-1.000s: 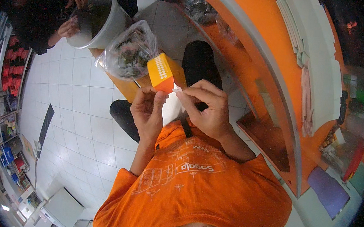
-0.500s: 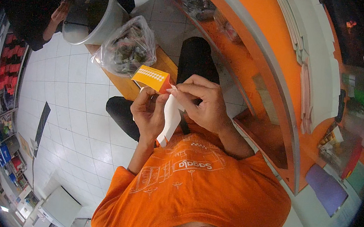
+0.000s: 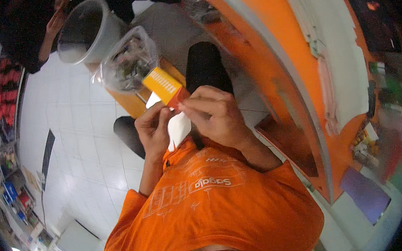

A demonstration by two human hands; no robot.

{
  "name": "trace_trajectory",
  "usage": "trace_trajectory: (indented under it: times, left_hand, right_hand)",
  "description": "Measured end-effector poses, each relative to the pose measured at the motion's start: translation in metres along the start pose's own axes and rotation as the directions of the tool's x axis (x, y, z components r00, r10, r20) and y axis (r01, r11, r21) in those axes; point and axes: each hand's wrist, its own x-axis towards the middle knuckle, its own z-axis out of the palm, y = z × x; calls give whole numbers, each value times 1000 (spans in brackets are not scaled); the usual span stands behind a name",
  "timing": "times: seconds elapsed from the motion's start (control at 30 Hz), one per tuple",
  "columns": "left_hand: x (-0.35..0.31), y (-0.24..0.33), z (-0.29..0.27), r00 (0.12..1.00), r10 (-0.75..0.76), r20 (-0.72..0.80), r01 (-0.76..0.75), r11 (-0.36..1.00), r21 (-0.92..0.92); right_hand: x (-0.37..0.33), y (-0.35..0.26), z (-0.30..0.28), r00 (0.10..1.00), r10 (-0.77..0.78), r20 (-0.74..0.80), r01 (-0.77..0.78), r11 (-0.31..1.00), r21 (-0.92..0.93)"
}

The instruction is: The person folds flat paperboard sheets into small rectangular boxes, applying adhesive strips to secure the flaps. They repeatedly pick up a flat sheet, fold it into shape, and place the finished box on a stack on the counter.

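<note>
A partly folded cardboard carton (image 3: pixel 164 85), yellow and orange with a white pattern, is held in front of my lap. Its white inner side and a curved white flap hang below it, toward my orange shirt. My left hand (image 3: pixel 153 128) is closed on its lower left edge, thumb and fingers pinching the card. On the other side, my right hand (image 3: pixel 214 112) pinches the orange end of the carton between thumb and fingers. The fingertips of both hands are close together, and the fold between them is partly hidden.
Beyond the carton, a clear plastic bag (image 3: pixel 132 64) with dark green contents rests on a wooden bench (image 3: pixel 125 103). A whitish bucket (image 3: pixel 69 42) stands behind it, beside another person's hand (image 3: pixel 54 23). An orange counter (image 3: pixel 296 52) curves along my right.
The carton has tilted, its yellow face now sloping more steeply down to the right. Less of the white flap shows. My hands keep their pinch, and the whole view has shifted slightly.
</note>
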Motion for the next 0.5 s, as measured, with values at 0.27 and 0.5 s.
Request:
trace_trajectory:
  times: [0.27, 0.5]
  left_hand:
    - [12, -27, -18, 993, -55, 107, 45, 994, 95]
    - [0, -29, -6, 995, -39, 89, 46, 997, -70]
  right_hand:
    - [-15, 6, 13, 1000, 0, -2, 0, 1000, -15]
    - [-17, 16, 9, 995, 28, -99, -23, 998, 56]
